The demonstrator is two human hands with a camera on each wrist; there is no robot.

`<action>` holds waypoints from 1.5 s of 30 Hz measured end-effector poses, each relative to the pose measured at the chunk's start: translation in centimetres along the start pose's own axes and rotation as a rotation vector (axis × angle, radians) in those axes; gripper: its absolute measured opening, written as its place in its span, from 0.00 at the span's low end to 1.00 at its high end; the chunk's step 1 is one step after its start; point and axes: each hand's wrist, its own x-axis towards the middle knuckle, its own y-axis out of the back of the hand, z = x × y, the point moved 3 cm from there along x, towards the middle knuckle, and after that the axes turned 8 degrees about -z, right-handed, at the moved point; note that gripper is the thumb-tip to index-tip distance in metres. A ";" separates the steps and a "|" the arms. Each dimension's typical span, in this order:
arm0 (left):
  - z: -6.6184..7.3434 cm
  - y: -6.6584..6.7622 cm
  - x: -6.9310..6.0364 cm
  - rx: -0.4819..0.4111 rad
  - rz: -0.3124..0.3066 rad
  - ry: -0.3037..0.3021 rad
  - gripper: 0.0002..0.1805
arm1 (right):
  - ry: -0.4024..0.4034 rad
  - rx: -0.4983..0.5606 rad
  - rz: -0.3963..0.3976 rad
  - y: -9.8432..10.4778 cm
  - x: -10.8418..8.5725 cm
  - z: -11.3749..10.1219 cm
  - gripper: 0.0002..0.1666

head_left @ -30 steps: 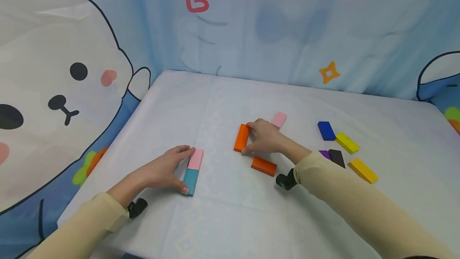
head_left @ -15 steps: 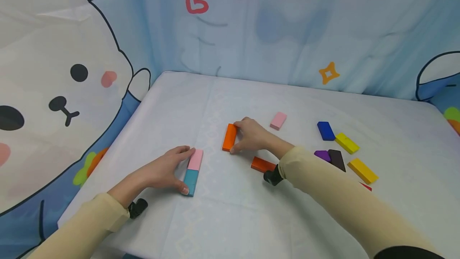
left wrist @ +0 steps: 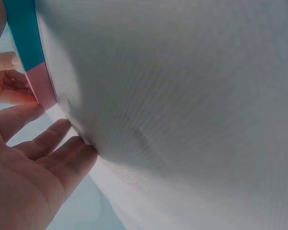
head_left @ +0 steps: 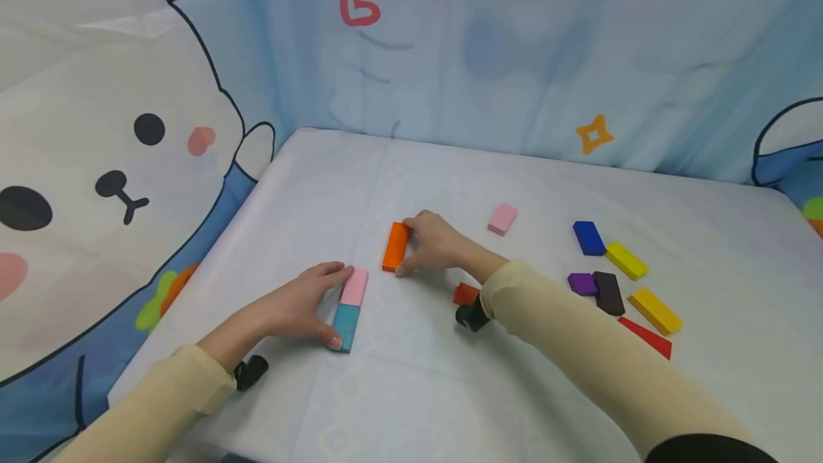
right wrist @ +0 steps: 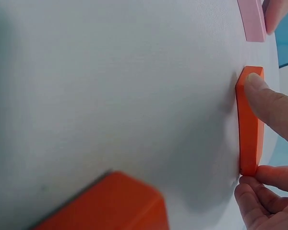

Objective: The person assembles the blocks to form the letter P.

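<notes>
Left to right: we see the left hand (head_left: 298, 302) gripping a pair across its ends, a pink block (head_left: 354, 286) butted against a teal block (head_left: 346, 327), index finger at pink's far end, thumb at teal's near end. Thumb contact is hard to confirm; the left wrist view crops it. Next, the orange block (head_left: 395, 247): just right of and beyond pink, gap between. Key relation: its long axis points away from the person, roughly parallel to the pair's. We have the right hand (head_left: 437, 241) nearer, on its right side, pinching it end to end between thumb and fingers. Further right, a red-orange block (head_left: 466, 294), partly hidden by the right sleeve (head_left: 566, 331). No brands, labels or writing we can read.
</notes>
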 end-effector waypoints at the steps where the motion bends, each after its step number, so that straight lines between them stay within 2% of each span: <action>1: 0.0 0.0 0.0 0.001 0.000 0.001 0.58 | 0.003 -0.002 0.001 0.0 0.1 -0.1 0.53; 20: -0.2 -0.2 0.2 -0.004 -0.004 0.013 0.59 | -0.014 0.030 0.010 -0.8 1.4 -1.2 0.53; 31: -0.4 -0.2 0.2 -0.007 0.003 0.017 0.59 | 0.011 0.036 0.024 -0.9 1.9 -1.9 0.47; 45: -0.1 0.1 0.1 -0.017 -0.007 0.028 0.59 | 0.041 0.023 0.022 -0.8 2.9 -2.8 0.47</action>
